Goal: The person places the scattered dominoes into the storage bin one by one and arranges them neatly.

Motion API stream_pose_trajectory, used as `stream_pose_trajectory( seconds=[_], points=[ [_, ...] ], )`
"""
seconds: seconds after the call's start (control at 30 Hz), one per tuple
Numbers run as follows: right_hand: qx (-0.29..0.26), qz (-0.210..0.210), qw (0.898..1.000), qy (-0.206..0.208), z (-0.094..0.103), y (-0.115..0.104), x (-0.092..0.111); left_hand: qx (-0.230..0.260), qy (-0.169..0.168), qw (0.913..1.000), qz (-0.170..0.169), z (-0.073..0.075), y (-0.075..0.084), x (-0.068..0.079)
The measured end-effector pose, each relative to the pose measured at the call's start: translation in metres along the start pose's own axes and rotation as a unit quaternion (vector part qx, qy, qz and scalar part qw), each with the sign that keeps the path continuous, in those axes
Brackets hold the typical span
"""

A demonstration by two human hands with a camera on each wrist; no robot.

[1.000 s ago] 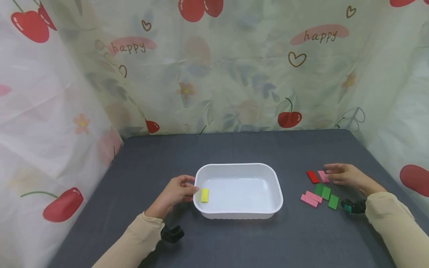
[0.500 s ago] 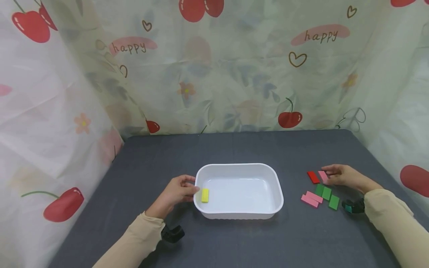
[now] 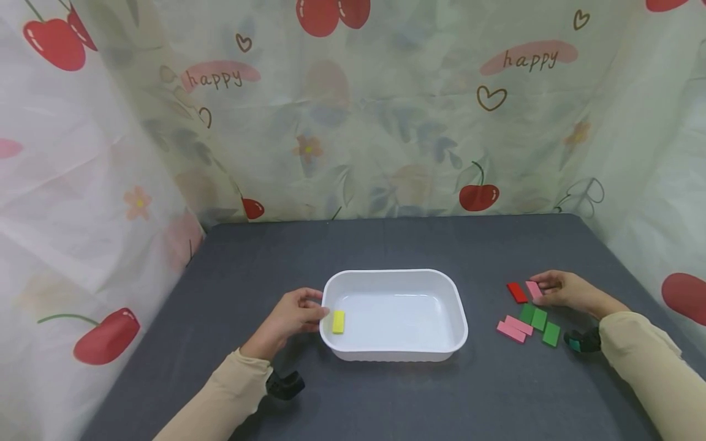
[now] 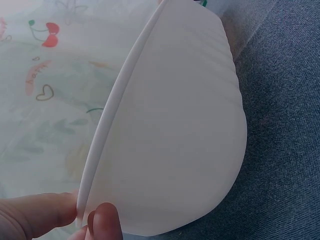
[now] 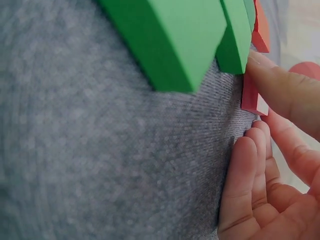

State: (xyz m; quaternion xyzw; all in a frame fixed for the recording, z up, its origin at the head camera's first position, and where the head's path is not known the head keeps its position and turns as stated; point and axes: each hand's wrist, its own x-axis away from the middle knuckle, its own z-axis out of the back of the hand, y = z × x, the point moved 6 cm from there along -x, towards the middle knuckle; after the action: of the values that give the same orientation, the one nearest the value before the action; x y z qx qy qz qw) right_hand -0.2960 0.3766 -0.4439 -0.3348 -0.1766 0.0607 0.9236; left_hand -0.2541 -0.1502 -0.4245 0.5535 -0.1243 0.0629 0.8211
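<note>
My left hand (image 3: 293, 317) pinches the left rim of a white rectangular plastic basin (image 3: 394, 354); in the left wrist view its thumb and fingers lie on either side of the rim (image 4: 107, 112). One yellow block (image 3: 338, 322) lies inside at the basin's left end. At the right, my right hand (image 3: 568, 291) has thumb and fingertips about a small pink block (image 3: 534, 290) at table level. The right wrist view shows this pink block (image 5: 252, 95) between thumb and index finger, the other fingers resting along the cloth.
Left of the held block lies a red block (image 3: 516, 293). Nearer are several green blocks (image 3: 539, 319) and two pink blocks (image 3: 512, 331), close together. Dark grey cloth (image 3: 386, 398) covers the table; printed curtains (image 3: 380, 135) stand behind and at both sides.
My right hand has moved slightly left and closed its thumb and fingers about the pink block. The left hand stays on the basin's rim.
</note>
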Motion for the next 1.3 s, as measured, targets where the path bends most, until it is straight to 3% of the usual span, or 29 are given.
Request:
stream_pose_trajectory(
  seconds=[0.4, 0.63, 1.0, 1.3],
  points=[
    [-0.005, 0.002, 1.0, -0.008, 0.003, -0.003, 0.001, -0.006, 0.005, 1.0, 0.006, -0.001, -0.004, -0.003],
    [-0.024, -0.026, 0.999, 0.003, 0.012, -0.013, -0.005, -0.002, 0.001, 1.0, 0.005, -0.001, -0.003, -0.004],
    [-0.032, 0.011, 0.997, 0.063, 0.024, -0.06, -0.001, -0.002, -0.002, 1.0, 0.006, 0.0, -0.002, -0.003],
    [-0.076, 0.039, 0.992, 0.093, 0.016, -0.108, 0.006, 0.0, -0.005, 1.0, 0.005, 0.0, -0.002, -0.003]
  ],
)
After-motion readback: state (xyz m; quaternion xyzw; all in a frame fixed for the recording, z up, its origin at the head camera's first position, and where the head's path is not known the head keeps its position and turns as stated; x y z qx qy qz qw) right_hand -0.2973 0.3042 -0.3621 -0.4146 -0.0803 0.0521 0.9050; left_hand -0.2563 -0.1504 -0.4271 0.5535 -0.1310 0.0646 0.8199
